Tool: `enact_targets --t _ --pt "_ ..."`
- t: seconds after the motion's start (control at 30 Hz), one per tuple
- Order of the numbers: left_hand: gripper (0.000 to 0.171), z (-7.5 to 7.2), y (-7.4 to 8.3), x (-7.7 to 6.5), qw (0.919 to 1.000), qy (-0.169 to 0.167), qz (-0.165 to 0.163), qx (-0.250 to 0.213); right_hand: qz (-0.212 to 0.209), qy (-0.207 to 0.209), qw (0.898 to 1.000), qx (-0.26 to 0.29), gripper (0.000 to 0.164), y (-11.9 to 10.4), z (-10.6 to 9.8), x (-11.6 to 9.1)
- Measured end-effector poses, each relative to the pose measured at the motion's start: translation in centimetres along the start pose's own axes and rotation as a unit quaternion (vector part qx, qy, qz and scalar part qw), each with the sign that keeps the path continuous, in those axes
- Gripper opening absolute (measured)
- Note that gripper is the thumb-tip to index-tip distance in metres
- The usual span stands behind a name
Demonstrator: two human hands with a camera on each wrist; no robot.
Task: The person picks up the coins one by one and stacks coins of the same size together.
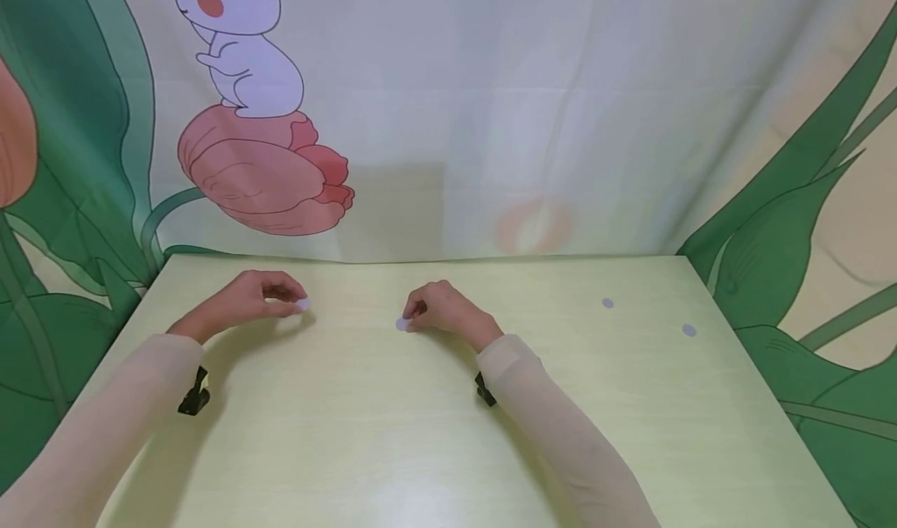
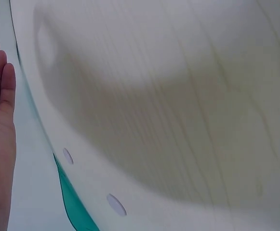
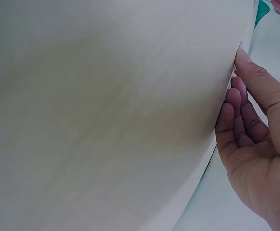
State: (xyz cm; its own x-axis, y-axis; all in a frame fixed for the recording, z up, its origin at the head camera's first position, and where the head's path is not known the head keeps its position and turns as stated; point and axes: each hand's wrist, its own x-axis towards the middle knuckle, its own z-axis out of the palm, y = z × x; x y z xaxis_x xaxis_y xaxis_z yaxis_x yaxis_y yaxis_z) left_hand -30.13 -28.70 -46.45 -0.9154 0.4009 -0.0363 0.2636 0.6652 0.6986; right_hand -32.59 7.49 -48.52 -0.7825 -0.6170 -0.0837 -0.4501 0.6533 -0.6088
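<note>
My left hand (image 1: 248,304) pinches a small pale lilac disc (image 1: 303,304) between thumb and fingers, raised a little over the table, above its own shadow. To its right, my right hand (image 1: 444,310) has thumb and fingertips around a second pale disc (image 1: 402,324), low at the table surface. The right wrist view shows that disc (image 3: 241,45) edge-on at the thumb tip, with the other fingers curled beside it. Two more such discs lie flat on the right part of the table, a nearer one (image 1: 690,330) and a farther one (image 1: 607,303).
A pale wooden table (image 1: 336,434) spans the front. Behind it hangs a printed curtain (image 1: 490,84) with a white animal, a pink flower and green leaves, reaching the table's back edge. Small black devices (image 1: 195,394) sit at both wrists.
</note>
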Motion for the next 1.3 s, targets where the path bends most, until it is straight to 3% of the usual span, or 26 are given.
enact_targets --t 0.73,1.03,1.3 --pt "0.026 1.8 1.4 1.1 0.9994 -0.025 0.015 -0.016 -0.002 0.0 1.0 0.002 0.009 0.2 0.0 -0.1" --pt "0.025 2.8 2.6 1.6 0.9975 -0.03 0.045 -0.044 -0.006 0.002 1.0 -0.005 0.009 0.2 0.0 0.0" --pt "0.024 3.6 2.3 2.2 0.9974 -0.034 0.043 -0.047 -0.003 0.002 1.0 -0.008 0.008 0.1 0.0 -0.1"
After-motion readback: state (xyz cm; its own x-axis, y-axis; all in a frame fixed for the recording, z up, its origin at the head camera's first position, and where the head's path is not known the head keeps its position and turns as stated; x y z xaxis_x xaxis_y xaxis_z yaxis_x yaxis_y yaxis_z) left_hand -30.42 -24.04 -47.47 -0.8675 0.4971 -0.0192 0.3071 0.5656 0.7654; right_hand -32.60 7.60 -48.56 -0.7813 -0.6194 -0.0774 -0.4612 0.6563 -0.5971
